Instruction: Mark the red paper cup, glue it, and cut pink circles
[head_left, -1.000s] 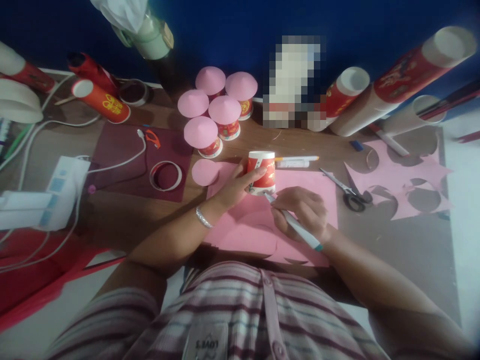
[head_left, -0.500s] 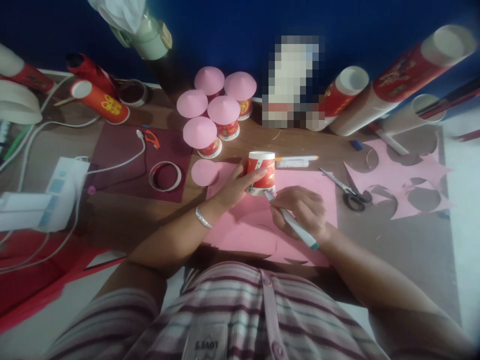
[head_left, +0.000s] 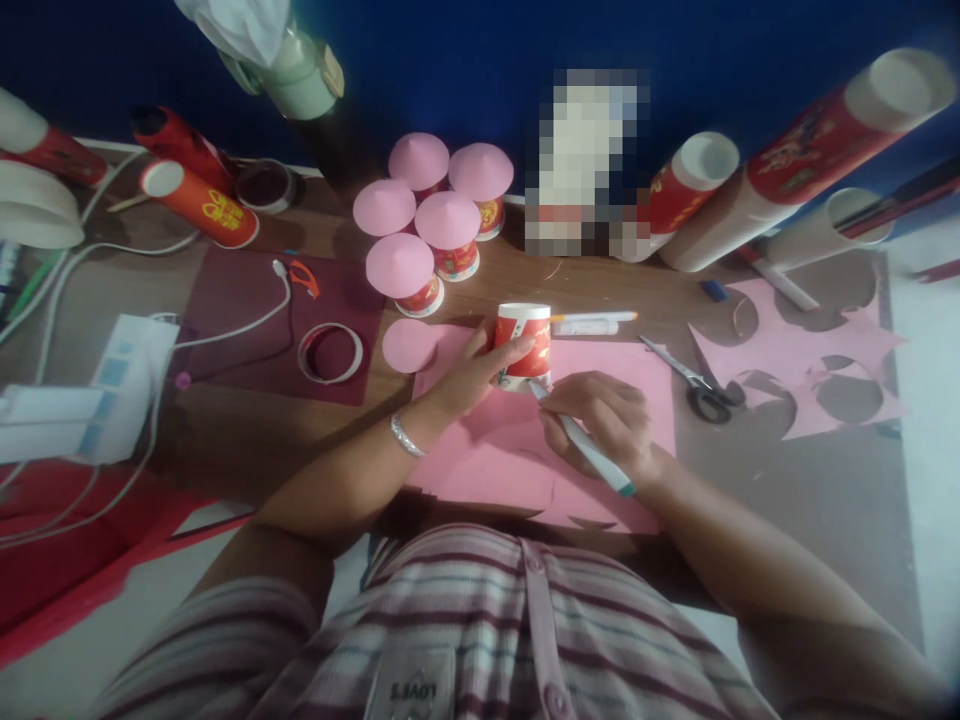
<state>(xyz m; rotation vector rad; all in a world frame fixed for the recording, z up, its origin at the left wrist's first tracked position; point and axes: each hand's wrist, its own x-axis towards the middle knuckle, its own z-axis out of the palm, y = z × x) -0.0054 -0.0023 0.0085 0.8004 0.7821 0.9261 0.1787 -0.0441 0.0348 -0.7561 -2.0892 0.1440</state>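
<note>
Left arm (head_left: 345,490) comes in from near left, elbow bent, forearm angled far and right. Left wrist (head_left: 427,420) roughly straight. Left hand (head_left: 480,368) curved in a grip — thumb (head_left: 516,350) pointing right, other fingers mostly hidden. Right arm (head_left: 750,555) reaches in from near right, forearm slanting far and left. Right hand (head_left: 600,415) sits right of and a bit nearer than the left — knuckles up, fingers curled into a pinch. Hands close together, not touching.

The pink sheet (head_left: 495,450) is matt paper, the red cylinder (head_left: 538,358) probably smooth card.
</note>
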